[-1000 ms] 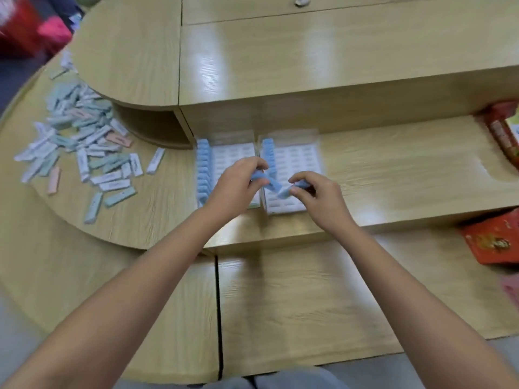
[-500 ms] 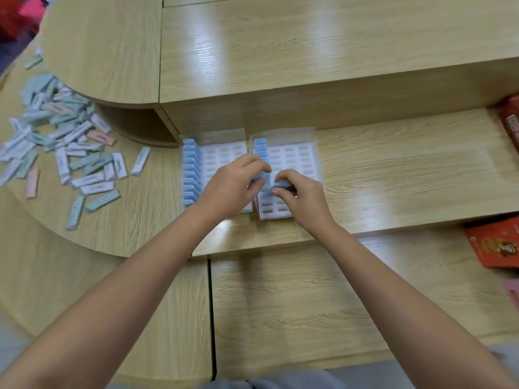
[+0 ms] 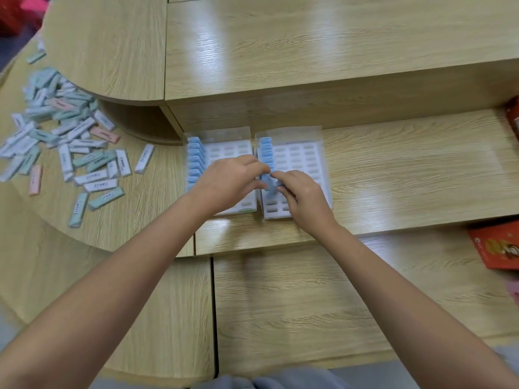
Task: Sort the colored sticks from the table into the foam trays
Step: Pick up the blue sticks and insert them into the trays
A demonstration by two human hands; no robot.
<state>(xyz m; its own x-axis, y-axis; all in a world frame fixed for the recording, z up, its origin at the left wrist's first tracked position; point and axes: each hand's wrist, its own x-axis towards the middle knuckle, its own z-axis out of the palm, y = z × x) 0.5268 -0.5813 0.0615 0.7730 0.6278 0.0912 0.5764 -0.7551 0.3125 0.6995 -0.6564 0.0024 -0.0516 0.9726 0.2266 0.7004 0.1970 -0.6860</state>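
Note:
Two white foam trays lie side by side in the middle of the desk, the left tray (image 3: 233,148) and the right tray (image 3: 304,157). Each has a column of blue sticks standing in its left slots, blue sticks (image 3: 195,158) in the left tray and blue sticks (image 3: 266,151) in the right. My left hand (image 3: 230,182) and my right hand (image 3: 304,199) meet over the left column of the right tray, fingertips pinching a blue stick (image 3: 270,183) there. A loose pile of coloured sticks (image 3: 64,144), white, green, pink and pale blue, lies at the far left.
A raised wooden shelf (image 3: 280,51) runs behind the trays, with a rounded overhang above the stick pile. Red packets (image 3: 497,245) lie at the right edge. A seam (image 3: 214,304) splits the near desk surface.
Both hands have pushed forward and down onto the right tray's left column with the blue sticks. The camera view has shifted slightly to the right.

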